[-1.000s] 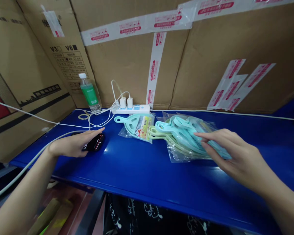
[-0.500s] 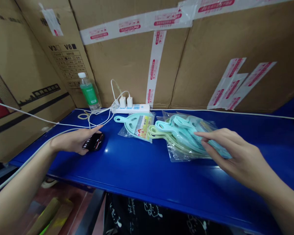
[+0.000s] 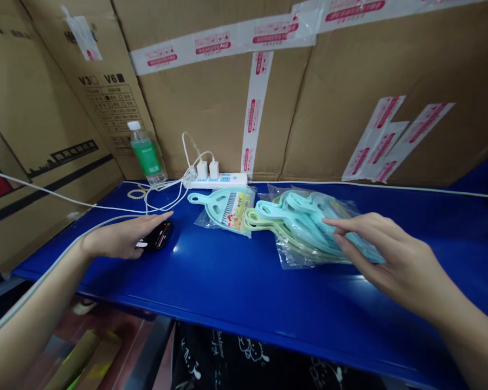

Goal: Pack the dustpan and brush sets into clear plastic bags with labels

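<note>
Shifting slightly, the left hand (image 3: 120, 236), fingers extended, is hiding more black rectangular phone (image 3: 161, 236); the right hand (image 3: 390, 257), fingers parted, is overlapping bagged turquoise-and-green plastic dustpans (image 3: 296, 223) at its ten o'clock; blue worktop (image 3: 228, 287) is opening toward six.

phone (image 3: 161, 236) left, dustpans (image 3: 295, 223) right, bottle (image 3: 145, 156) behind

Glossy blue tabletop (image 3: 228, 292) under left grip (image 3: 120, 236) and right grip (image 3: 394, 254), glints (image 3: 175, 250) between. Taped cardboard wall (image 3: 211, 108) beyond both. Reddish tiled floor (image 3: 130, 341) below, nearer left grip.
</note>
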Demonstrator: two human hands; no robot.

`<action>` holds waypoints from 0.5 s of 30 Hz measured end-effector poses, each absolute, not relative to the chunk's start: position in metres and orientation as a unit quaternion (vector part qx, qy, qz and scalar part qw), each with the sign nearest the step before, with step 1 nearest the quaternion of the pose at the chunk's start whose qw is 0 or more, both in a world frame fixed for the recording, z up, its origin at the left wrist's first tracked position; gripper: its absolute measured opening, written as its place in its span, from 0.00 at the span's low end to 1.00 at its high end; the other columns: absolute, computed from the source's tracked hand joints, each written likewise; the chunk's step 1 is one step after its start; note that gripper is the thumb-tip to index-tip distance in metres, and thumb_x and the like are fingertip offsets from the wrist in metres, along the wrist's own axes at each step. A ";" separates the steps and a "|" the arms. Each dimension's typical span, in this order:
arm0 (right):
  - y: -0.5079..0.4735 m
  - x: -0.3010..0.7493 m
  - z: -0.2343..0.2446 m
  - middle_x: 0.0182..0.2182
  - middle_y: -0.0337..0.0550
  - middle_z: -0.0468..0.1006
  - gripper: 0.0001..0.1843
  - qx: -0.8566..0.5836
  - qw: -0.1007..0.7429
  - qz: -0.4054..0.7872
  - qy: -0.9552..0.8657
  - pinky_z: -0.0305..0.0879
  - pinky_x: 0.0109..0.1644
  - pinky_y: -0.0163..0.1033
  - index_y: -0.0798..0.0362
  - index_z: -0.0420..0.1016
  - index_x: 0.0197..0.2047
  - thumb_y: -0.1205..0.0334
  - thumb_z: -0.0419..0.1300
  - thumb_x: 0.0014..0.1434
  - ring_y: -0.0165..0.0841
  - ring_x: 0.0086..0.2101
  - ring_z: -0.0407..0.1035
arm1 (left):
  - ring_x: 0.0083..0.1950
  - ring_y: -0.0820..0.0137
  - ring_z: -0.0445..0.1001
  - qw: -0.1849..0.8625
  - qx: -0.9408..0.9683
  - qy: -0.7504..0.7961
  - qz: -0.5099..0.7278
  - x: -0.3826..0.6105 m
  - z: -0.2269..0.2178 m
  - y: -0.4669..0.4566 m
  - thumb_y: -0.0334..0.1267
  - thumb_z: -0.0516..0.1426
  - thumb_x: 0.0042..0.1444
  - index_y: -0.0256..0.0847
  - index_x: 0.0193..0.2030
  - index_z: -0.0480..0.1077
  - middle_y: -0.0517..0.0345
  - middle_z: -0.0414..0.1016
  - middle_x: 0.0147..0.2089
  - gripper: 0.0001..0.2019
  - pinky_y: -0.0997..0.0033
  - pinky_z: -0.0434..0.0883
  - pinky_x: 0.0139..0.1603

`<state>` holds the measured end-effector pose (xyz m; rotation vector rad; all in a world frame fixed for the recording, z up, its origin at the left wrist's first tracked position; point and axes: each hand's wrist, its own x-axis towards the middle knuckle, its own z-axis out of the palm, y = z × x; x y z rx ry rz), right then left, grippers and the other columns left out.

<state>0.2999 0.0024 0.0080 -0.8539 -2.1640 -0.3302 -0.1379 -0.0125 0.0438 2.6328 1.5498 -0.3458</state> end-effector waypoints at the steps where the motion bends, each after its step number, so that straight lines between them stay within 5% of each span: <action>1: 0.002 0.300 0.008 0.29 0.41 0.75 0.11 -0.338 0.385 -0.129 -0.849 0.65 0.33 0.41 0.45 0.68 0.48 0.64 0.51 0.64 0.35 0.29 0.70 | 0.69 0.63 0.55 0.033 0.856 0.504 -0.112 -0.138 0.044 -0.013 0.20 0.50 0.45 0.33 0.70 0.40 0.43 0.52 0.70 0.43 0.65 0.58 0.66; 15: 0.004 0.301 0.006 0.31 0.41 0.74 0.11 -0.314 0.388 -0.148 -0.854 0.67 0.34 0.41 0.47 0.67 0.50 0.66 0.52 0.64 0.34 0.30 0.69 | 0.69 0.62 0.56 0.014 0.851 0.517 -0.090 -0.139 0.039 -0.015 0.22 0.49 0.45 0.36 0.71 0.40 0.47 0.53 0.70 0.44 0.63 0.59 0.66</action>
